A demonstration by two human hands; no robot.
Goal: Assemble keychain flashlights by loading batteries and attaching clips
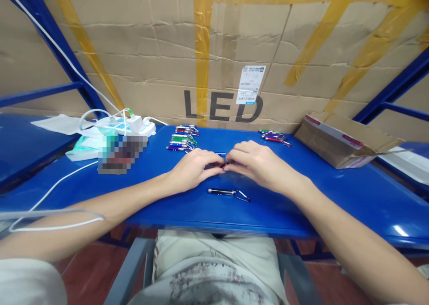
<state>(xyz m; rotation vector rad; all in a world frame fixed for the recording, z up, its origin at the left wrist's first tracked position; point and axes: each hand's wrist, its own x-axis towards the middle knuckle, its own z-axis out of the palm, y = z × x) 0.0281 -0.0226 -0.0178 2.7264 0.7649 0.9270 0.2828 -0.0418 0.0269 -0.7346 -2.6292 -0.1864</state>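
Both hands meet at the middle of the blue table (335, 198). My left hand (192, 167) and my right hand (256, 162) have their fingers curled and pinched together round a small item between them; only a bit of red and dark shows, too little to name. Just in front of the hands lies a black keychain flashlight (225, 192) with a metal clip. Behind my left hand sits a pile of coloured keychain flashlights (182, 139). A smaller pile of flashlights (275, 137) lies behind my right hand.
A white power strip (129, 125) with plugs and white cables stands at the back left, beside a pack of tissues (83, 148). An open cardboard box (342, 139) sits at the back right. A big taped carton marked LED (221, 106) closes the back.
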